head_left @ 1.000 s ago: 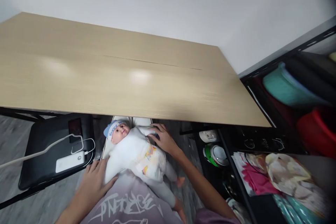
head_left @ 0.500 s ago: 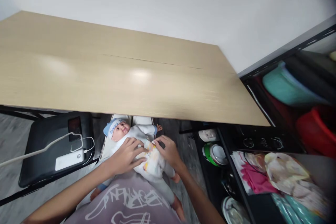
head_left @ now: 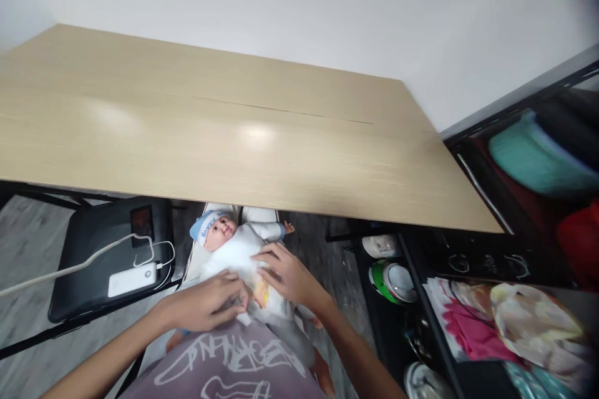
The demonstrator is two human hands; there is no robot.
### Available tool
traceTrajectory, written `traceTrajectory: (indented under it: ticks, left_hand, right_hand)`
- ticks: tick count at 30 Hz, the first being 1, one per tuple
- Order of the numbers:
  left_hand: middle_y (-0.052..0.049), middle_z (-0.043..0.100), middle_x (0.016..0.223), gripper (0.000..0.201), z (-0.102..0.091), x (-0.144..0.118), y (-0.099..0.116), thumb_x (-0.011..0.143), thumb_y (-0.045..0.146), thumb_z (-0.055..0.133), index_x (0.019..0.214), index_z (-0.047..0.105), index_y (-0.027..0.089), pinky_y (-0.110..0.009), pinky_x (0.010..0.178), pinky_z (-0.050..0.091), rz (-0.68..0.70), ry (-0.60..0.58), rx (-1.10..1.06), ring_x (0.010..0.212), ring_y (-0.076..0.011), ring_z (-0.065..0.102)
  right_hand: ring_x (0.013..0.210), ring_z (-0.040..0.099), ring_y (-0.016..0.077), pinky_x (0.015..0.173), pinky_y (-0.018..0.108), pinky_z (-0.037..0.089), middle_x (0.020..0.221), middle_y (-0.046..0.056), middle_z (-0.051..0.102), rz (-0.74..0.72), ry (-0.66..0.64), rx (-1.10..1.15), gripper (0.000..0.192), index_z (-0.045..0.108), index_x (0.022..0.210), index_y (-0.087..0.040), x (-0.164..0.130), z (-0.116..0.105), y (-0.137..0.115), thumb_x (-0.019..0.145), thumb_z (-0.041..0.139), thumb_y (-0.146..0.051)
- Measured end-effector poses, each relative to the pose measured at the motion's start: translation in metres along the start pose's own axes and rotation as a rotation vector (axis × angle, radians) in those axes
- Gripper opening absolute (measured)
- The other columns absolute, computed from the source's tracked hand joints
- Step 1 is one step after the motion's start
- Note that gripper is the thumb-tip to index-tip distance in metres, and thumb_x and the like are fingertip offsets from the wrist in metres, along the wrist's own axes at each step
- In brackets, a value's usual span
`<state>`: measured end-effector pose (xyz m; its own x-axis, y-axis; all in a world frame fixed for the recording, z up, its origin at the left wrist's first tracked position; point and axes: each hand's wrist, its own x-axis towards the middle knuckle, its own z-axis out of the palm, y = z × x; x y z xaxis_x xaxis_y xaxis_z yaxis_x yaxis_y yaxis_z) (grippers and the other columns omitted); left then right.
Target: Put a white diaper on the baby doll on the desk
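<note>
A baby doll (head_left: 234,247) in a white outfit and a blue-and-white cap (head_left: 208,226) lies on its back across my lap, its head towards the table. A white diaper (head_left: 264,297) with a yellow and orange print is around its hips. My left hand (head_left: 210,300) is at the diaper's side, fingers curled and thumb closing on its edge; the exact grip is partly hidden. My right hand (head_left: 287,274) rests over the doll's belly at the diaper's upper edge, with its fingers stretched out and apart.
A wooden table (head_left: 253,162) stretches in front, above the doll's head. To the left, a black chair (head_left: 93,262) carries a white power bank (head_left: 132,279) with cables. Shelves on the right hold a green-and-white can (head_left: 393,280), pink cloth (head_left: 468,329) and a teal basin (head_left: 538,156).
My left hand has slid down and left to the diaper's side. My right hand has moved left over the belly, its fingers now stretched. The view has shifted slightly.
</note>
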<state>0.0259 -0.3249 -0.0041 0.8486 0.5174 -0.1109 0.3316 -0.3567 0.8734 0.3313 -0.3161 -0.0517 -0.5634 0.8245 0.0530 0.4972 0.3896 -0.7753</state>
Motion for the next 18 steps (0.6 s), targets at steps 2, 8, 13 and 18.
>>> traceTrajectory:
  ticks: [2,8,13,18]
  left_hand:
    - [-0.003,0.08,0.102,0.012,-0.001,-0.011,-0.001,0.118,0.031,0.058,0.113,0.067,0.025,-0.034,0.09,0.056,-0.031,-0.059,-0.032,0.102,-0.0241,0.072]
    - [-0.003,0.081,0.099,0.022,0.016,0.039,-0.007,0.122,0.041,0.054,0.12,0.068,0.024,-0.044,0.108,0.05,0.037,0.085,0.129,0.097,-0.0247,0.071]
    - [-0.02,0.078,0.133,0.06,0.05,0.155,-0.02,0.091,0.054,0.096,0.128,0.073,0.013,-0.046,0.109,0.047,0.089,-0.084,0.623,0.129,-0.0378,0.064]
    - [-0.02,0.081,0.125,0.059,0.067,0.192,-0.027,0.089,0.056,0.099,0.121,0.077,0.011,-0.045,0.105,0.049,0.029,-0.274,0.736,0.127,-0.0377,0.067]
  right_hand:
    - [0.104,0.075,0.0265,0.103,0.042,0.058,0.107,0.007,0.082,0.086,0.013,-0.009,0.03,0.082,0.112,-0.025,-0.017,-0.009,-0.007,0.119,0.057,-0.04]
    - [0.068,0.07,0.0218,0.069,0.032,0.041,0.071,0.001,0.075,0.606,-0.184,0.043,0.05,0.074,0.087,-0.024,-0.086,-0.032,-0.001,0.119,0.047,-0.051]
    - [0.085,0.079,0.027,0.069,0.032,0.03,0.091,0.007,0.085,0.746,-0.248,-0.194,0.029,0.074,0.09,-0.026,-0.1,-0.011,0.001,0.112,0.063,-0.041]
    - [0.078,0.079,0.0264,0.07,0.032,0.044,0.083,0.006,0.083,0.816,-0.052,-0.111,0.035,0.069,0.084,-0.027,-0.125,0.024,0.018,0.108,0.064,-0.052]
